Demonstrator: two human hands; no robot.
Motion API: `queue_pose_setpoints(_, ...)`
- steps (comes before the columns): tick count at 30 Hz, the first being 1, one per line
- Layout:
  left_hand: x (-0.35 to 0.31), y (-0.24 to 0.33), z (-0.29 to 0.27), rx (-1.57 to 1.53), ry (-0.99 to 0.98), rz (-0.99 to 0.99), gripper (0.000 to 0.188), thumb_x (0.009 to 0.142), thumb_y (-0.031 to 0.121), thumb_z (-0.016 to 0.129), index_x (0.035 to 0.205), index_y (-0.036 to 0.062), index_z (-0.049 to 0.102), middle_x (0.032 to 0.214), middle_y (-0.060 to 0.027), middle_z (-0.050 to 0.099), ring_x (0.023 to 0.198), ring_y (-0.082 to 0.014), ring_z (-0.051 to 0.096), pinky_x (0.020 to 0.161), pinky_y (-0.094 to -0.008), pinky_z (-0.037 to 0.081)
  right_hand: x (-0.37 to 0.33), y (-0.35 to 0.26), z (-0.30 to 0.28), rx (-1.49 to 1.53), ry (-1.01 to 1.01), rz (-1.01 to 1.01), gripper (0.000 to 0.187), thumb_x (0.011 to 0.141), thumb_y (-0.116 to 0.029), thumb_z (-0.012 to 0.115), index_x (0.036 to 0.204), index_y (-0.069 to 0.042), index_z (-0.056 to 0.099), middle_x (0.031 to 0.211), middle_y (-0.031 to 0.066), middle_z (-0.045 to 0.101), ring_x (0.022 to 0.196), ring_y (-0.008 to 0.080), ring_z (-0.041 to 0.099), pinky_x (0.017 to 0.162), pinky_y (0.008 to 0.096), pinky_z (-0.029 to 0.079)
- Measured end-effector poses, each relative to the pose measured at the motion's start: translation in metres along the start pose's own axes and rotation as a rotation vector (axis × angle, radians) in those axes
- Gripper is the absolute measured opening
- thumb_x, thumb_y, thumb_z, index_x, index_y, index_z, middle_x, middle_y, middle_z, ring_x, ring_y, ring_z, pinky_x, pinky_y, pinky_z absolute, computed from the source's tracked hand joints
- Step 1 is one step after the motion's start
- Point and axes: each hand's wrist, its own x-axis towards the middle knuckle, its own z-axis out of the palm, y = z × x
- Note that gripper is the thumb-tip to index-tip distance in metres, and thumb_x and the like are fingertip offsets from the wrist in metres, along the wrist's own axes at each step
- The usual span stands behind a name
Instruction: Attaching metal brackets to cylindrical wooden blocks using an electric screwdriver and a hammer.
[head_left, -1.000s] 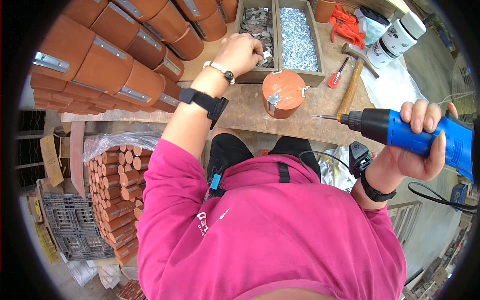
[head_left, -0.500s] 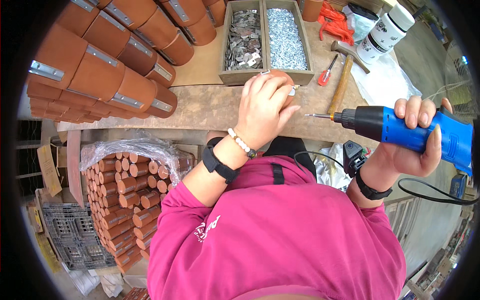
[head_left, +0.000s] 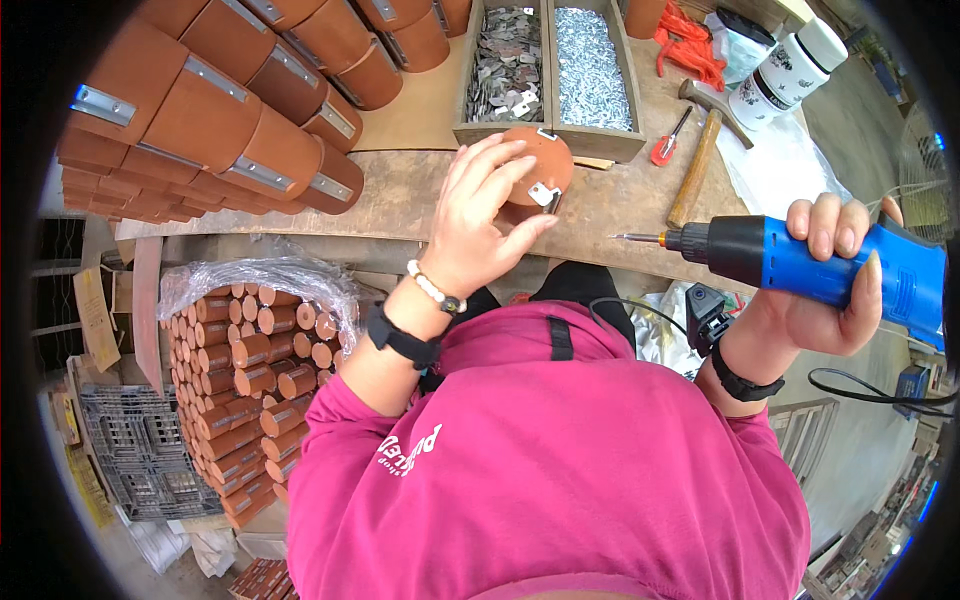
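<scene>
My left hand (head_left: 478, 215) curves round the left side of an orange-brown cylinder (head_left: 538, 165) on the workbench, its fingers reaching over the upper edge. The cylinder's round face shows a small metal plate (head_left: 543, 193) near its lower edge and a thin metal piece (head_left: 547, 134) at the top. Gripped in my right hand (head_left: 835, 250) is a blue electric screwdriver (head_left: 850, 265) with a black nose. Its bit (head_left: 640, 238) points left toward the cylinder, with a gap between them.
Behind the cylinder a two-part wooden box (head_left: 548, 137) holds flat metal plates and many small silvery fasteners. A hammer (head_left: 696, 165), a red-handled screwdriver (head_left: 668, 140) and white bottles (head_left: 785, 75) lie or stand at right. Stacked orange-brown cylinders (head_left: 200, 120) fill the left side.
My left hand has drawn back to the left, uncovering more of the cylinder's round face and its metal plate. The electric screwdriver stays almost in the same place.
</scene>
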Motion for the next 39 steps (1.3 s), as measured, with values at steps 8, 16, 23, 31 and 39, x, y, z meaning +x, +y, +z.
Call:
queue_pose_setpoints(8, -0.011, 0.005, 0.018, 0.068, 0.220, -0.008, 0.023, 0.060, 0.008, 0.069, 0.078, 0.0010, 0.058, 0.093, -0.0124, 0.058, 0.097, -0.0317, 0.051, 0.083, -0.0391, 0.040, 0.003, 0.010, 0.008, 0.001, -0.066, 0.016, 0.048, 0.078, -0.013, 0.038, 0.120, 0.002, 0.022, 0.082, 0.0102, 0.046, 0.067, 0.0191, 0.045, 0.063, 0.0377, 0.040)
queue_pose_setpoints(16, -0.010, 0.005, 0.024, -0.003, 0.231, -0.037, 0.022, 0.061, 0.005, 0.067, 0.080, 0.0008, 0.057, 0.093, -0.0119, 0.058, 0.097, -0.0321, 0.051, 0.084, -0.0388, 0.040, 0.007, 0.028, 0.019, -0.002, -0.069, 0.055, 0.047, 0.078, -0.013, 0.039, 0.120, 0.001, 0.025, 0.081, 0.0092, 0.046, 0.069, 0.0181, 0.045, 0.066, 0.0368, 0.039)
queue_pose_setpoints(23, -0.009, 0.007, 0.028, -0.030, 0.257, -0.074, 0.022, 0.060, 0.004, 0.067, 0.080, 0.0009, 0.057, 0.093, -0.0117, 0.058, 0.098, -0.0315, 0.050, 0.083, -0.0380, 0.040, 0.015, 0.047, 0.028, -0.037, -0.087, 0.075, 0.048, 0.076, -0.012, 0.041, 0.120, -0.001, 0.026, 0.081, 0.0086, 0.046, 0.069, 0.0181, 0.045, 0.067, 0.0377, 0.038)
queue_pose_setpoints(31, -0.010, 0.008, 0.033, -0.047, 0.321, -0.099, 0.024, 0.060, 0.003, 0.068, 0.082, 0.0015, 0.056, 0.092, -0.0118, 0.058, 0.098, -0.0314, 0.050, 0.082, -0.0375, 0.041, 0.025, 0.068, 0.048, -0.042, -0.029, 0.089, 0.050, 0.072, 0.003, 0.048, 0.116, 0.002, 0.024, 0.069, 0.0116, 0.050, 0.060, 0.0212, 0.052, 0.060, 0.0362, 0.046)
queue_pose_setpoints(39, -0.011, 0.006, 0.037, -0.088, 0.365, -0.100, 0.025, 0.060, 0.003, 0.069, 0.081, 0.0015, 0.056, 0.093, -0.0110, 0.057, 0.098, -0.0321, 0.051, 0.082, -0.0383, 0.042, 0.029, 0.079, 0.054, -0.176, -0.055, 0.140, 0.049, 0.071, 0.005, 0.052, 0.114, 0.005, 0.029, 0.068, 0.0094, 0.053, 0.059, 0.0162, 0.054, 0.057, 0.0287, 0.046)
